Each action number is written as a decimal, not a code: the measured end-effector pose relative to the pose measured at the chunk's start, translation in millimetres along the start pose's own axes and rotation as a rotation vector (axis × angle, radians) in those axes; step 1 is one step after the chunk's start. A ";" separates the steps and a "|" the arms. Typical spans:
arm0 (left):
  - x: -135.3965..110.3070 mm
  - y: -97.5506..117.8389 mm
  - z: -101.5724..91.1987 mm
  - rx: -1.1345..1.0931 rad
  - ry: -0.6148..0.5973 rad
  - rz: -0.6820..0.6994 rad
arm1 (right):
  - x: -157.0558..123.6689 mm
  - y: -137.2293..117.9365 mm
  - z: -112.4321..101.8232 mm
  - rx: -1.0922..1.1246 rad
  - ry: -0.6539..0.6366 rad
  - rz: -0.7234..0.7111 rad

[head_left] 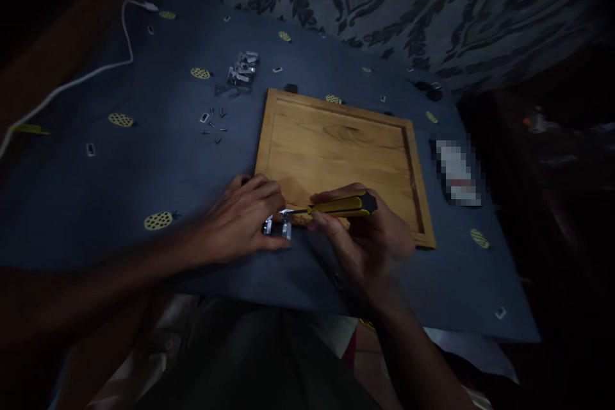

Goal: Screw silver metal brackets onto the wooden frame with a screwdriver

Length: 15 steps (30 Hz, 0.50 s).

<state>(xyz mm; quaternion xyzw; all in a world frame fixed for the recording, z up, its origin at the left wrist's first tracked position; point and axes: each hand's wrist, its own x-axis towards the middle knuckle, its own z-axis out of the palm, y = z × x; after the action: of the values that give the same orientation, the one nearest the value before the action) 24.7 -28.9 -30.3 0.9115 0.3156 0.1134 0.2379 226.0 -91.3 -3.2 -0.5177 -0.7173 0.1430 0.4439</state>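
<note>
My left hand (247,214) is closed on a small metal hinge (277,228) at the near left corner of a wooden board (336,154). My right hand (362,237) grips a screwdriver with a yellow and black handle (342,205). The screwdriver lies nearly level, its tip pointing left at the hinge, close to my left fingers. The board lies flat on a blue cloth (144,192) printed with yellow pineapples.
Several loose screws (214,125) lie left of the board, and a pile of metal hinges (241,70) sits beyond them. A white cable (91,73) runs along the far left. A small tube or packet (457,173) lies right of the board. A patterned fabric rises behind.
</note>
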 end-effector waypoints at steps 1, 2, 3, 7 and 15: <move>0.0 -0.2 0.1 -0.002 0.003 0.004 | 0.7 0.1 -0.5 0.000 -0.004 -0.005; 0.1 -0.3 0.1 -0.005 0.004 0.007 | 1.8 0.1 -1.3 -0.007 -0.014 -0.014; 0.3 -0.2 0.1 -0.007 0.005 0.009 | 3.2 0.1 -2.5 -0.019 -0.028 -0.030; 1.2 1.0 -1.1 -0.003 -0.013 -0.007 | 9.1 -0.9 -8.1 -0.063 -0.085 -0.108; -0.4 -0.7 2.6 -0.012 0.030 0.007 | 15.1 -2.4 -12.7 -0.044 -0.167 -0.128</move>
<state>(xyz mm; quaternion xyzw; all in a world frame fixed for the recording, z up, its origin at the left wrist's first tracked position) 25.0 -29.6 -32.9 0.9095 0.3152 0.1297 0.2380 233.4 -82.4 12.9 -0.4665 -0.7864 0.1414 0.3793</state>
